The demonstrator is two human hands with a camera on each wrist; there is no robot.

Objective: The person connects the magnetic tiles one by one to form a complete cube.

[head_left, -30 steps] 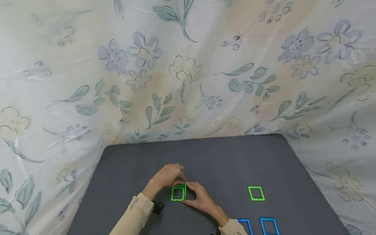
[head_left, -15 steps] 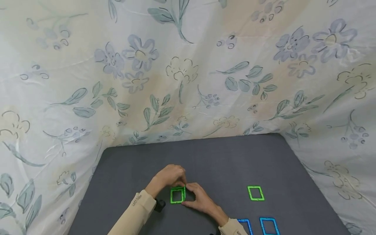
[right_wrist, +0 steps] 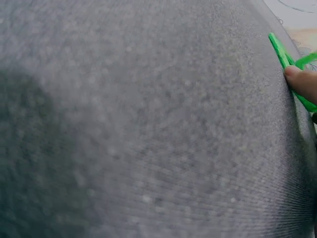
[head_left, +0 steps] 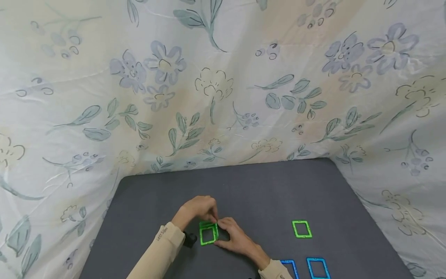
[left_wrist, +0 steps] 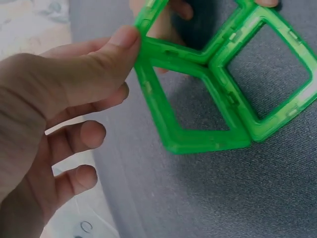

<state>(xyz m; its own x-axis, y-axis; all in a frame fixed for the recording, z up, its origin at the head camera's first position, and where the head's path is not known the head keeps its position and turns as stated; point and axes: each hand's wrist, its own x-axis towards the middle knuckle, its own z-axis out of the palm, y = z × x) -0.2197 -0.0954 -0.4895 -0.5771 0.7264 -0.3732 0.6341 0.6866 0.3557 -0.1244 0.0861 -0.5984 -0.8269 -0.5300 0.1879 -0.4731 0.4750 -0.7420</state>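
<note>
A person's left hand (head_left: 198,210) and right hand (head_left: 237,237) work together on a green structure (left_wrist: 213,72) at the near middle of a dark grey table (head_left: 258,193). The structure consists of three square, open-centred frames joined edge to edge and meeting at one shared corner, set at angles to one another. Whether all of its lower edge rests on the table cannot be told.

The left hand comes over the far side, its grip a pinch of thumb and index finger on one corner of the structure; the other fingers curl loosely, apart from the green plastic. The right hand is at the right side, its grip closed on the structure between thumb and forefinger, the thumb at the near end.

To the right of the right hand, well apart, a loose green frame (head_left: 302,236) lies flat. Nearer the person lie two blue ones: a darker blue frame (head_left: 287,261), partly hidden by the right sleeve (head_left: 275,270), and just beside it a lighter blue frame (head_left: 315,259). A small black object (head_left: 189,240) shows below the left wrist, by the cream left sleeve (head_left: 156,252). Floral cloth (head_left: 216,97) hangs behind the table.
</note>
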